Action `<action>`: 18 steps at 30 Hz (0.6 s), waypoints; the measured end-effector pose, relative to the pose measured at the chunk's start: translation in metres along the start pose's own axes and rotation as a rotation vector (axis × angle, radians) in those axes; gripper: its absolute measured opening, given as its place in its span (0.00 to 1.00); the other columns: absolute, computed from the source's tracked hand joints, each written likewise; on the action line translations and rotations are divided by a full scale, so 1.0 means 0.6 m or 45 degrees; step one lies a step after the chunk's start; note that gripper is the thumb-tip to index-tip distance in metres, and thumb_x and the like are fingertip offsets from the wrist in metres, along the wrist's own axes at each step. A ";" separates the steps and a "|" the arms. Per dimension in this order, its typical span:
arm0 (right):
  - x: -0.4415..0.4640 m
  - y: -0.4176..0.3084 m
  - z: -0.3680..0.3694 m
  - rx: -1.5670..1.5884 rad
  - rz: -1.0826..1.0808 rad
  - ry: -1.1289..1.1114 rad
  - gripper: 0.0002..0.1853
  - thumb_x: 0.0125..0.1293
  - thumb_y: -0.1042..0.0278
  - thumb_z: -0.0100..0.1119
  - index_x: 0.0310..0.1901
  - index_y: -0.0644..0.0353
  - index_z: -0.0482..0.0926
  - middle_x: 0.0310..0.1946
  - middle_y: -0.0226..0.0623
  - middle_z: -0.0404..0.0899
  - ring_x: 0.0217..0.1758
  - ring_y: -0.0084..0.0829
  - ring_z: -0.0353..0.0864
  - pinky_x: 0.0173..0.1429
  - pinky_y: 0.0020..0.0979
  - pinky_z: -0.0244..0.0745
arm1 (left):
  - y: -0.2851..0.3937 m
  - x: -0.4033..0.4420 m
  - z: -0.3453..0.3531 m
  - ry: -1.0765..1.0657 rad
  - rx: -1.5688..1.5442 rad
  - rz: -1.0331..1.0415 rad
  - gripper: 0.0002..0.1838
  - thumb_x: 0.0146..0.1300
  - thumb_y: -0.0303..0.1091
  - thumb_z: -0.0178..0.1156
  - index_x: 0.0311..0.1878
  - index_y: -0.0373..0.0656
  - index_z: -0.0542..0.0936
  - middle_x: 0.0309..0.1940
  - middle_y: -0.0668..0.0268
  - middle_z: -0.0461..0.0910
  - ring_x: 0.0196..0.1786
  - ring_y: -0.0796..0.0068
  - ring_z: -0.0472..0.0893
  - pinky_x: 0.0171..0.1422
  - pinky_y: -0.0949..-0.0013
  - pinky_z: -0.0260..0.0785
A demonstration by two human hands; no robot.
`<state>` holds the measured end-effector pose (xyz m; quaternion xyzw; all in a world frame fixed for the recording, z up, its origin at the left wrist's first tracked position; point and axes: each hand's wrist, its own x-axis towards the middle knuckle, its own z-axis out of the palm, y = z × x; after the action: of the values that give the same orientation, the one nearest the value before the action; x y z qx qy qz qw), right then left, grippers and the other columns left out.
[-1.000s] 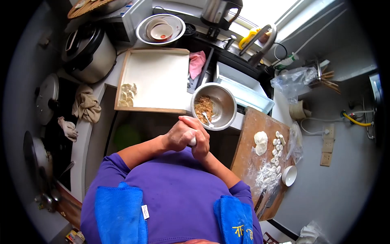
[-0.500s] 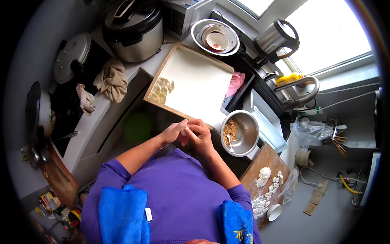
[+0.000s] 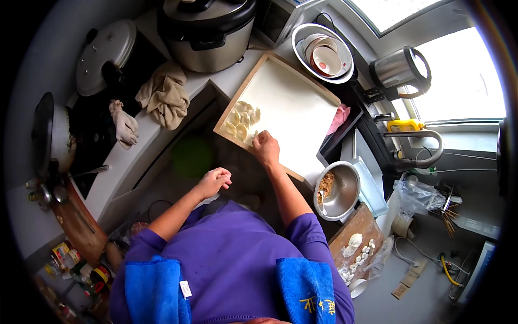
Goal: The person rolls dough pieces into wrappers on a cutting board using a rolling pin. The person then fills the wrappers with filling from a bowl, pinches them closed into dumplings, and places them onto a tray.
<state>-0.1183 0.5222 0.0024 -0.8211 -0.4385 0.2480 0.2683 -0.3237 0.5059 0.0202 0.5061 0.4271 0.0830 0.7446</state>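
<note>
My right hand [image 3: 267,148] is over the near left part of a white wooden-framed tray [image 3: 294,116], its fingers pinched at the end of a cluster of dumplings [image 3: 241,120]. At the fingertips is a pale dumpling, mostly hidden by the hand. My left hand [image 3: 213,182] hangs in front of my body, short of the tray, with loosely curled fingers and nothing visible in it. To the right of the tray stands a steel bowl [image 3: 350,186] holding minced filling [image 3: 327,185] and a spoon [image 3: 321,197].
A wooden board [image 3: 345,232] carries dough pieces [image 3: 364,254] at the right. Behind the tray stand a pressure cooker [image 3: 208,46] and a basin of stacked bowls [image 3: 324,54]. A cloth [image 3: 166,94] and a glove [image 3: 124,124] lie at the left. The faucet [image 3: 431,146] is far right.
My hands were together in front of the tray and have parted. The right has reached forward to the dumplings; the left has drawn back leftward. The whole view has shifted.
</note>
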 end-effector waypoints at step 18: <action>0.036 -0.019 0.006 0.155 0.049 0.179 0.14 0.49 0.58 0.55 0.27 0.62 0.71 0.19 0.41 0.74 0.25 0.39 0.74 0.31 0.35 0.68 | 0.007 0.026 0.004 -0.072 0.236 -0.060 0.11 0.57 0.34 0.49 0.37 0.35 0.71 0.28 0.64 0.74 0.30 0.81 0.73 0.37 0.77 0.66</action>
<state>-0.1167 0.5466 0.0034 -0.8269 -0.3869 0.2211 0.3430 -0.3112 0.5152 0.0157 0.5649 0.4237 0.0113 0.7080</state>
